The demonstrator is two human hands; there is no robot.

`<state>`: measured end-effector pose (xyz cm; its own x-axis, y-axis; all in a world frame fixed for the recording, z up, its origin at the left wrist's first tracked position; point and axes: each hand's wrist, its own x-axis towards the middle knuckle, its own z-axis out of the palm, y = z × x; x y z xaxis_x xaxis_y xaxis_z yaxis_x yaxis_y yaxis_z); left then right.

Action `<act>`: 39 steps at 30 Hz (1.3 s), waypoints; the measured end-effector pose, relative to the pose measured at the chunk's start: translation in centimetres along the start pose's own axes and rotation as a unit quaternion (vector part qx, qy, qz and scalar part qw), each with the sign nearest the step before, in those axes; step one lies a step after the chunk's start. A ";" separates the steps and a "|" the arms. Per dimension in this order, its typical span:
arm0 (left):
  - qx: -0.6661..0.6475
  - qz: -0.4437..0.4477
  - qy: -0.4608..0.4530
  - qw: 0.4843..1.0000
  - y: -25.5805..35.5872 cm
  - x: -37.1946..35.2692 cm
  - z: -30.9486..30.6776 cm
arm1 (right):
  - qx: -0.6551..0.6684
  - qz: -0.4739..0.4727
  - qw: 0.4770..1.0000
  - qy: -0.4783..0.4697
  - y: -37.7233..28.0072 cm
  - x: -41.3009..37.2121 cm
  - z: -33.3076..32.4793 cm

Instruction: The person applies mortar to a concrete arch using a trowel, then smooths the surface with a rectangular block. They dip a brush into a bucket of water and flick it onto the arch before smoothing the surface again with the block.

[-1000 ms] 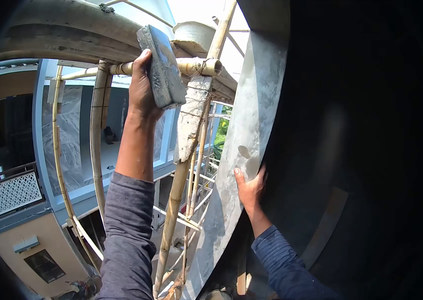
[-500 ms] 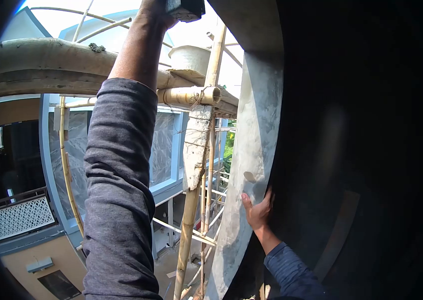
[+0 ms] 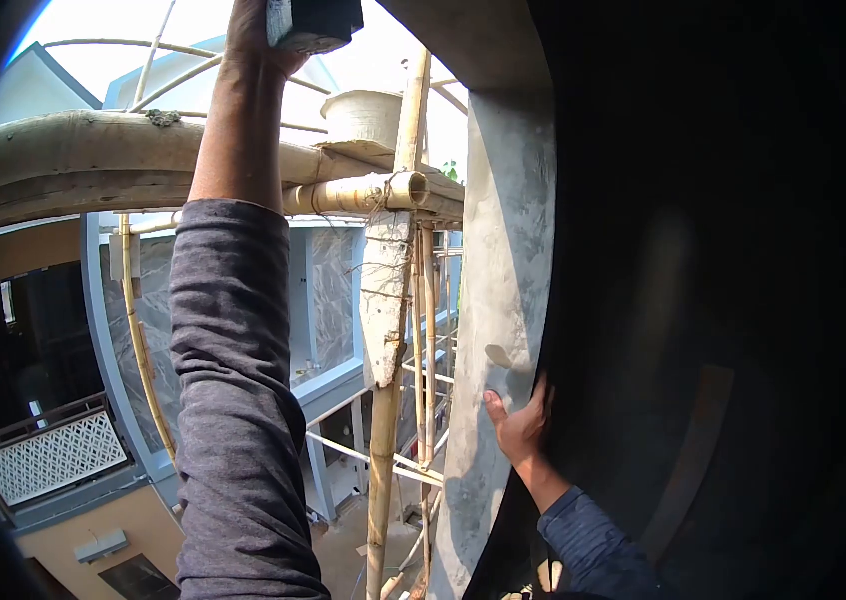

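Note:
My left hand (image 3: 281, 55) is raised at the top, partly cut off by the frame edge. It is closed on a dark block-shaped object (image 3: 315, 24) with a pale, worn side. Lower right, my right hand (image 3: 523, 430) rests at the edge of a grey plastered column (image 3: 488, 290), with the thumb stretched on the column's face and the fingers extended along its dark side. A small smooth patch (image 3: 498, 355) shows on the plaster just above the thumb.
Bamboo scaffolding (image 3: 380, 470) stands left of the column, with a thick horizontal pole (image 3: 93, 150) behind my left arm. A pale bucket (image 3: 363, 117) sits on the scaffold. Beyond are a building with a patterned balcony railing (image 3: 58, 455) and ground far below. Deep shadow fills the right side.
My left hand and the block have shifted left and slightly up in view. The column and scaffold also appear slightly further left. My right hand stays at the column edge.

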<state>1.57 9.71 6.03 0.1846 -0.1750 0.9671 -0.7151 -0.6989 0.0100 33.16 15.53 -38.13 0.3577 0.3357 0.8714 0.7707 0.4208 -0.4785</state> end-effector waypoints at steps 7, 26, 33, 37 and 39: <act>0.090 -0.139 0.177 0.970 -8.0 0.4 -2.0 | 0.011 0.003 1.000 -0.009 0.0 0.1 -0.4; 0.013 -0.235 0.170 0.957 -14.9 -0.8 -2.5 | 0.026 0.013 1.000 0.001 0.1 0.1 -0.3; -0.156 -0.097 0.083 0.979 -6.9 2.2 -5.8 | 0.006 0.042 0.999 -0.019 0.2 0.1 -0.4; 0.028 -0.098 0.040 0.994 -6.0 5.2 -6.6 | 0.002 0.024 1.000 -0.001 0.6 -0.1 0.2; 0.063 -0.132 0.079 0.986 -9.1 5.2 -6.3 | 0.012 0.027 1.000 0.004 0.9 0.0 0.3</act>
<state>4.81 19.51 12.58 0.2394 0.1276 0.9625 -0.5641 -0.7886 0.2448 33.74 16.14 -38.57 0.4029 0.3520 0.8449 0.7377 0.4215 -0.5274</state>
